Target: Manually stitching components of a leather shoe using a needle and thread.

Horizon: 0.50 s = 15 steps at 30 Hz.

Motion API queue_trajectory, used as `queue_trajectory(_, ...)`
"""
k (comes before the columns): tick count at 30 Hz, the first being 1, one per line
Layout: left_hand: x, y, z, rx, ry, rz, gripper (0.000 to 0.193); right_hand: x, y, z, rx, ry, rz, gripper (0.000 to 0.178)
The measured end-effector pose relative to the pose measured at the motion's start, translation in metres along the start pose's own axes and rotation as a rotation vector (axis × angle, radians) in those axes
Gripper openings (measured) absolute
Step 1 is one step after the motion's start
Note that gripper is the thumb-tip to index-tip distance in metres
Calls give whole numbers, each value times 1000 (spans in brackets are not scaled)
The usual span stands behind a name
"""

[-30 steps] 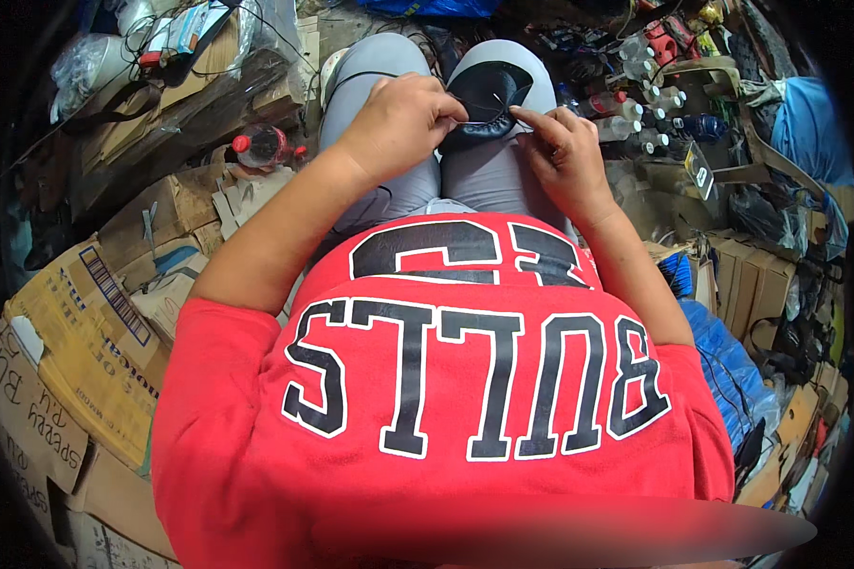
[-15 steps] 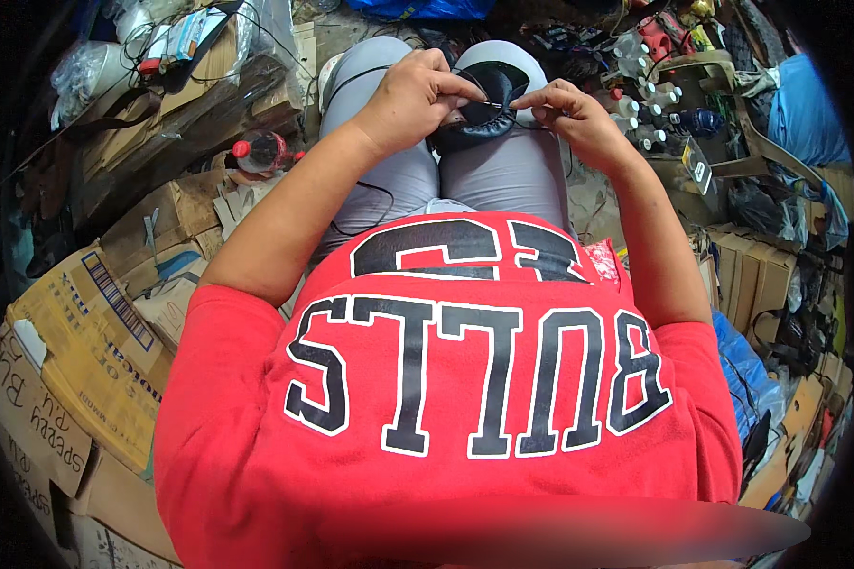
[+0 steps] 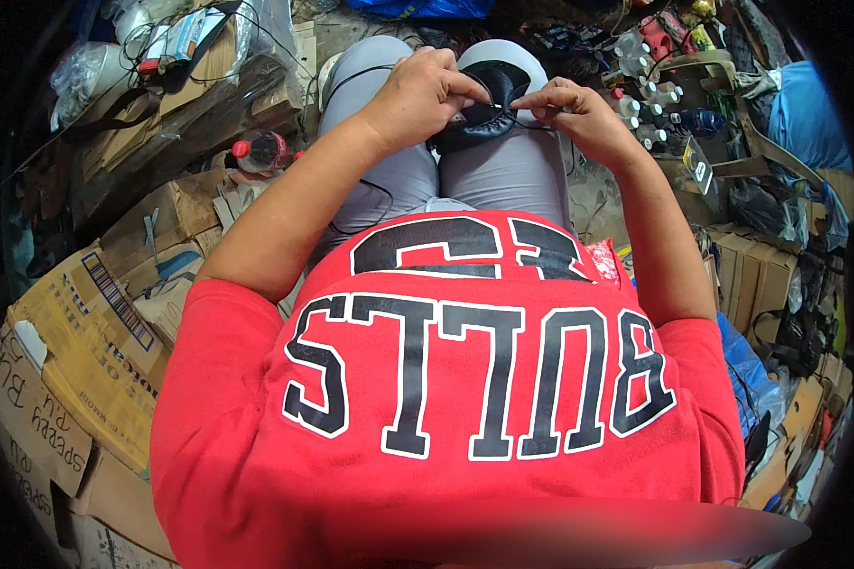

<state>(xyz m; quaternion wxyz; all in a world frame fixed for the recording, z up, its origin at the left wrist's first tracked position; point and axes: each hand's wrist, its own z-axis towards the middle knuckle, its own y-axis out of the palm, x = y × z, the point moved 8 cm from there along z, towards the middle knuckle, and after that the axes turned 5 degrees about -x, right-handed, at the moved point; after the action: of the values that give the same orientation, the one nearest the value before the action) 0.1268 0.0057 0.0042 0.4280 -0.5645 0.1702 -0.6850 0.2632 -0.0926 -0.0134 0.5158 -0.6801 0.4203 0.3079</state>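
Note:
A black, shiny, leather-like piece [image 3: 489,78] with a gathered or stitched edge lies on my right thigh, near the knee. It may be part of a shoe; its full shape is partly covered. My left hand [image 3: 422,95] is closed at its left edge, thumb and forefinger pinched on a thin black cord [image 3: 375,68], which trails left across my other leg. Facing it, my right hand [image 3: 579,112] pinches a dark strand of the cord at the piece's right edge. The two sets of fingertips are a short gap apart.
Flattened cardboard boxes [image 3: 90,351] lie at the left, with a red-capped bottle [image 3: 258,152] beside my left leg. Several small white-capped bottles [image 3: 640,109] stand right of my knee. A blue bag [image 3: 811,114] and stacked cardboard [image 3: 750,275] are farther right.
My left fingertips have shifted slightly right, closer to my right fingertips. A thin light strip seen between them before is now mostly hidden. The black piece stays on my thigh.

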Motion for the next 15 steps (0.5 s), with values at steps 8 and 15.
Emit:
queue_trajectory(8,16,1,20,-85,127,75,20,8,6,3,-47,-21,94,38)
queue_trajectory(15,16,0,-4,-43,1,27,29,10,12,-4,41,6,219,26)
